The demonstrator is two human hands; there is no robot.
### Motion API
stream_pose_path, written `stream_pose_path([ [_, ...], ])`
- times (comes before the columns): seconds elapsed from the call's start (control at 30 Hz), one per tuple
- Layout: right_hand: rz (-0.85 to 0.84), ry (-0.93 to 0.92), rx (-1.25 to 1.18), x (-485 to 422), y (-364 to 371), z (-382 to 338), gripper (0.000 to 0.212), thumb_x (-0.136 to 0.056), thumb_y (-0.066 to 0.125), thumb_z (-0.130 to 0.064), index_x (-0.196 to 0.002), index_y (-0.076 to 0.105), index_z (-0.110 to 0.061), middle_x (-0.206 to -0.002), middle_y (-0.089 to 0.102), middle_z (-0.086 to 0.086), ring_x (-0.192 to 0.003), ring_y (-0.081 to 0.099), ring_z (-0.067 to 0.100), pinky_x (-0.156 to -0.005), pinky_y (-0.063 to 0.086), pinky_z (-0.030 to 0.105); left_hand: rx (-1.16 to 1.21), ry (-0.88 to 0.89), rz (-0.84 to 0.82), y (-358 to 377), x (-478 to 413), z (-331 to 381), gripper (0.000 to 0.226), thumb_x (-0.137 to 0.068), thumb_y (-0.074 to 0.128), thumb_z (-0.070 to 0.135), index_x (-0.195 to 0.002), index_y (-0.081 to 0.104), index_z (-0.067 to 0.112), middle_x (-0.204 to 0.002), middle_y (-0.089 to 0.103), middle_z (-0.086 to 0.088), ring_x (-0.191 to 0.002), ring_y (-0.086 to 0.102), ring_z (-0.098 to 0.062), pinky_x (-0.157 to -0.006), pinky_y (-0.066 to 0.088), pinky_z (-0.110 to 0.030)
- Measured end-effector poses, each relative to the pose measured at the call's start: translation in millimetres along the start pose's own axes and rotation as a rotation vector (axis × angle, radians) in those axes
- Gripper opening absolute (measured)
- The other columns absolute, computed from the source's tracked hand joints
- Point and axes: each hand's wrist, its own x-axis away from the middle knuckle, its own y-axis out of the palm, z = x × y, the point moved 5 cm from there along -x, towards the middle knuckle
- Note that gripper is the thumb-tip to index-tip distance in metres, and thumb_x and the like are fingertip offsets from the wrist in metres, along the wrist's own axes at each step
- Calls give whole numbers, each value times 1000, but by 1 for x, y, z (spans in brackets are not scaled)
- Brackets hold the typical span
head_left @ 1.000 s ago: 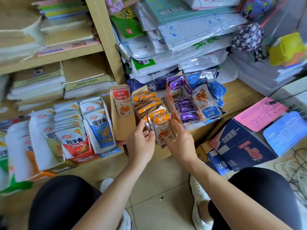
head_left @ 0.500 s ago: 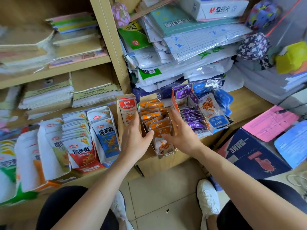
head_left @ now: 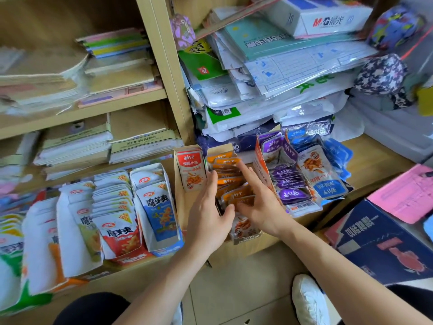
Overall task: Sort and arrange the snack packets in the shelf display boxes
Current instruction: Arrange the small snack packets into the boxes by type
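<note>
A row of orange snack packets (head_left: 228,180) stands in a cardboard display box (head_left: 246,238) on the lower shelf. My left hand (head_left: 208,212) lies flat against the row's left side with its thumb at the front. My right hand (head_left: 260,205) rests on the packets from the right, fingers straight, the forefinger stretched toward the back of the row. A red packet (head_left: 191,171) stands in the box just left. A box of purple packets (head_left: 287,181) sits to the right, with a blue-and-white packet (head_left: 324,175) leaning beside it.
White boxes of red, blue and green packets (head_left: 117,221) fill the shelf (head_left: 131,275) to the left. Stacked paper reams and plastic-wrapped stationery (head_left: 281,85) tower behind. A dark blue carton (head_left: 384,245) and pink sheet (head_left: 405,193) lie right. My white shoe (head_left: 309,299) rests on the floor.
Both hands have slid from the front packet up along the orange row, and the packets now stand closer together. The camera has moved nearer to the shelf.
</note>
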Motion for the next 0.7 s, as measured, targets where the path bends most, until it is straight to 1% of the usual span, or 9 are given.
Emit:
stream_pose_path([
  [0.07,-26,29,-64,-4,2,1,94,-76,63,-21,-157,21,-41,-158,37,-10,-153,20,20,-119,30,53,60,-26,64,-5,-3,-4,75,-89,72,22,-154,38,32,-153,48,7,-136,50,-15,-113,44,-37],
  [0.17,-45,40,-60,-12,-1,-1,89,-72,59,-23,-153,30,-44,-149,47,-10,-145,36,15,-114,39,47,177,-64,101,-12,-11,-7,61,-88,71,19,-146,51,28,-144,55,12,-132,52,-5,-112,43,-29],
  [0.27,42,61,-192,-15,-13,-2,73,-84,55,4,-148,43,-28,-136,57,-15,-129,52,-3,-103,49,25,274,-118,100,-16,-22,-13,61,-91,69,13,-147,49,22,-144,56,6,-130,54,-9,-110,43,-24],
  [0.37,197,86,-303,-16,-22,1,71,-89,55,6,-151,40,-26,-139,53,-18,-127,52,-4,-108,48,34,339,-175,134,-22,-27,-12,68,-91,64,31,-154,39,25,-153,45,8,-138,45,-8,-108,35,-18],
  [0.47,34,121,-288,-20,-11,-3,82,-88,57,-6,-158,24,-31,-149,39,-25,-136,42,-5,-116,39,42,401,-167,24,-14,-33,0,71,-98,56,22,-160,23,31,-155,27,24,-138,27,9,-100,23,3],
  [0.5,-5,105,-268,-22,-5,-5,86,-84,56,-11,-159,21,-32,-156,35,-19,-143,36,2,-118,36,44,409,-144,-10,-9,-34,2,73,-96,55,24,-160,21,34,-158,25,23,-139,26,10,-107,24,-2],
  [0.6,-31,52,-165,-23,3,-13,92,-75,53,-24,-159,17,-37,-163,28,-7,-154,14,12,-121,27,49,388,-106,-53,-1,-37,4,78,-88,50,33,-160,19,38,-165,20,19,-149,20,1,-124,24,-34],
  [0.63,-37,54,-147,-23,4,-14,92,-75,53,-25,-158,18,-39,-163,29,-8,-154,12,11,-121,26,49,383,-118,-55,-1,-37,2,78,-88,51,32,-159,21,36,-165,20,20,-149,19,1,-124,23,-35],
  [0.7,-48,58,-182,-24,3,-11,90,-77,54,-19,-158,20,-38,-156,41,-10,-147,31,6,-117,37,46,437,-138,-35,-5,-38,0,80,-83,53,29,-158,27,33,-156,36,22,-142,33,4,-116,33,-28],
])
